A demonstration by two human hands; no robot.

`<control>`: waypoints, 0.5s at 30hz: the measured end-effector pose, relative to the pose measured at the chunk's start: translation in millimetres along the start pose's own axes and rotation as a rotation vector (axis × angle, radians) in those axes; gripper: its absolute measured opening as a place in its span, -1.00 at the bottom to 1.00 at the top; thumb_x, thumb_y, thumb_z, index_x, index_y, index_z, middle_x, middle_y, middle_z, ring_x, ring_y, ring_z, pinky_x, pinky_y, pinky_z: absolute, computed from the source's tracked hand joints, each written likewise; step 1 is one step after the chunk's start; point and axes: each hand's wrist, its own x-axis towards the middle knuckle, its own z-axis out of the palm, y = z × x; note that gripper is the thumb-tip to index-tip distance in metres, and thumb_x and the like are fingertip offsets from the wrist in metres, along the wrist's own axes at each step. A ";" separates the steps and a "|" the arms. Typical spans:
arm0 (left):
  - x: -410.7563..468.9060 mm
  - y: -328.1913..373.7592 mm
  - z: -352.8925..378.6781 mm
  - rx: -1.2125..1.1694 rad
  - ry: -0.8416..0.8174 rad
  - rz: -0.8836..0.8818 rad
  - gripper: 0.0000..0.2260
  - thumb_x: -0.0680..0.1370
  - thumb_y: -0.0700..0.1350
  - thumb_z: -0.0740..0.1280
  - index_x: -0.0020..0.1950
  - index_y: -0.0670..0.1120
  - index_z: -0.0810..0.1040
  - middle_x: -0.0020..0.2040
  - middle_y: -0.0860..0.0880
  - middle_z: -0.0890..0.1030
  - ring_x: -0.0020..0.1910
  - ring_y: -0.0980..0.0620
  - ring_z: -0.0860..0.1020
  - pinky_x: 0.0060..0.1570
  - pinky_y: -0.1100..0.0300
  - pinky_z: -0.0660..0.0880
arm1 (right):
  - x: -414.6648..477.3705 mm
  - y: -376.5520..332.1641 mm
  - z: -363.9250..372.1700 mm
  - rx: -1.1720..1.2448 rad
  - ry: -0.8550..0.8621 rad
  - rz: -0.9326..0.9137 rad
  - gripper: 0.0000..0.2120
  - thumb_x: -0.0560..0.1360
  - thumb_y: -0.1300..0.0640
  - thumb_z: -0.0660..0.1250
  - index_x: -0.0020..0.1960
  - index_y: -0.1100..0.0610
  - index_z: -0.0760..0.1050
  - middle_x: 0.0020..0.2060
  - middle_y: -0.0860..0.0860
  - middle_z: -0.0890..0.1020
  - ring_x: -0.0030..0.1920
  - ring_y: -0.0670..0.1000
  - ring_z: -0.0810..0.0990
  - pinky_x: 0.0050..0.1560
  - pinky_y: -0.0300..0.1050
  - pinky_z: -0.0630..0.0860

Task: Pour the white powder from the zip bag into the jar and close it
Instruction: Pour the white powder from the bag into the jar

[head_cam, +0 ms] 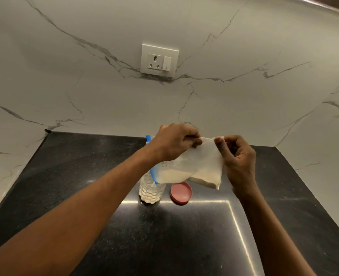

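Observation:
A clear zip bag with a blue zip strip hangs upside down over the jar, white powder gathered in its lower folds. My left hand pinches the bag's upper left corner and my right hand pinches its upper right corner. The bag's blue mouth reaches down to the top of a clear textured jar, which stands upright on the counter with white powder inside. The jar's mouth is hidden behind the bag. A red lid lies flat on the counter just right of the jar.
The black stone counter ends at a white marbled wall behind the jar. A white socket and switch plate sits on that wall above the hands. The counter's left and right edges angle inward toward the back.

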 end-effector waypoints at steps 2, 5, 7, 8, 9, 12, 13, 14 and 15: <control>-1.1 -0.8 1.3 -0.068 -0.032 -0.012 -0.85 0.68 -0.06 0.37 0.11 0.00 0.75 0.02 0.07 0.75 0.09 0.03 0.65 0.26 -0.21 0.49 | -4.9 13.7 -12.2 0.067 -0.136 0.138 -0.37 0.34 -0.14 0.60 0.33 -0.11 0.44 0.17 -0.05 0.61 0.04 -0.11 0.71 -0.07 -0.10 0.70; -2.7 -0.7 1.6 -0.114 -0.058 -0.016 -0.84 0.68 -0.08 0.36 0.13 0.01 0.75 0.03 0.08 0.76 0.13 0.02 0.66 0.30 -0.25 0.47 | -19.1 38.2 -19.3 0.136 -0.364 0.315 -0.15 0.27 -0.06 0.65 0.48 -0.10 0.36 0.32 -0.03 0.57 0.26 0.00 0.66 0.14 -0.01 0.68; -3.8 -1.6 0.9 -0.110 -0.052 -0.016 -0.83 0.69 -0.07 0.36 0.15 0.02 0.75 0.04 0.09 0.76 0.14 0.04 0.65 0.33 -0.24 0.44 | -26.6 50.2 -18.0 0.173 -0.383 0.338 -0.39 0.39 -0.08 0.63 0.37 0.02 0.52 0.19 0.05 0.69 0.22 0.14 0.69 0.14 0.02 0.69; -4.6 -2.8 0.9 -0.107 -0.053 -0.016 -0.83 0.69 -0.07 0.36 0.16 0.02 0.75 0.05 0.10 0.76 0.15 0.05 0.65 0.35 -0.24 0.42 | -29.5 52.3 -16.1 0.173 -0.343 0.327 -0.53 0.45 -0.07 0.59 0.26 0.09 0.59 0.10 0.08 0.73 0.16 0.21 0.71 0.09 0.01 0.70; -5.6 -3.6 1.0 -0.106 -0.054 -0.017 -0.83 0.69 -0.07 0.36 0.17 0.02 0.75 0.06 0.10 0.76 0.16 0.05 0.65 0.36 -0.24 0.41 | -31.3 53.7 -14.7 0.162 -0.284 0.312 -0.62 0.47 -0.06 0.54 0.17 0.14 0.62 0.02 0.09 0.75 0.10 0.26 0.72 0.03 0.00 0.72; -9.7 -7.3 3.0 -0.106 0.012 0.015 -0.84 0.66 -0.04 0.41 0.18 0.01 0.75 0.10 0.07 0.76 0.18 0.03 0.65 0.35 -0.26 0.42 | -30.9 54.8 -8.7 0.138 -0.167 0.281 -0.68 0.46 -0.07 0.48 0.03 0.17 0.61 -0.08 0.14 0.71 0.00 0.28 0.70 -0.02 0.09 0.68; -13.2 -10.5 4.5 -0.099 0.086 0.037 -0.83 0.63 0.00 0.44 0.19 0.01 0.74 0.13 0.07 0.75 0.20 0.02 0.65 0.34 -0.27 0.42 | -30.6 54.5 -6.1 0.141 -0.157 0.278 -0.66 0.45 -0.08 0.47 0.02 0.17 0.59 -0.08 0.15 0.70 -0.01 0.26 0.70 0.00 0.13 0.67; -19.4 -15.1 6.9 -0.091 0.188 0.046 -0.77 0.60 0.06 0.47 0.22 0.03 0.73 0.18 0.06 0.72 0.24 0.03 0.62 0.34 -0.26 0.43 | -30.8 54.5 -3.7 0.148 -0.149 0.283 -0.65 0.45 -0.10 0.47 0.03 0.17 0.58 -0.07 0.15 0.70 -0.02 0.22 0.70 0.01 0.15 0.67; -28.5 -21.8 9.2 -0.100 0.309 0.027 -0.67 0.57 0.14 0.48 0.28 0.06 0.69 0.26 0.05 0.67 0.30 0.04 0.57 0.36 -0.21 0.43 | -31.2 54.9 -1.7 0.158 -0.137 0.293 -0.65 0.46 -0.10 0.47 0.03 0.17 0.57 -0.07 0.13 0.70 -0.04 0.18 0.70 -0.01 0.12 0.67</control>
